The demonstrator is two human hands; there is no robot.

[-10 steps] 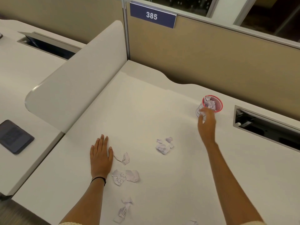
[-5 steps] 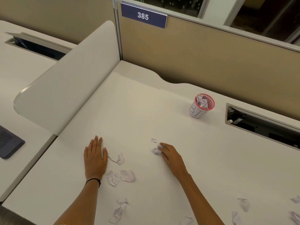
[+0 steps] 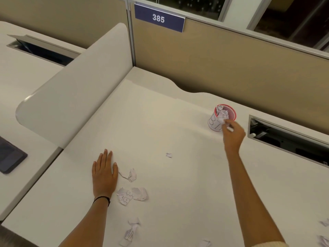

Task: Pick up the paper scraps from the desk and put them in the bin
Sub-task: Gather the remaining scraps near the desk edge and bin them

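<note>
Pinching a crumpled paper scrap (image 3: pixel 228 127) in the curled fingers of the right hand (image 3: pixel 233 137), right at the near rim of the pink-rimmed bin (image 3: pixel 212 123), itself stuffed with paper. On the bin's white wrap, hand-drawn "BI", the rest hidden behind that hand. Pressing the left hand (image 3: pixel 104 175) flat on the desk (image 3: pixel 160 113), fingers straight and together. Just right of it, torn scraps (image 3: pixel 132 195) with small printed boxes, too tiny to read. Between both hands, one small scrap (image 3: pixel 168 155). Far beyond the left hand, a blue partition sign (image 3: pixel 158 18): "385".
</note>
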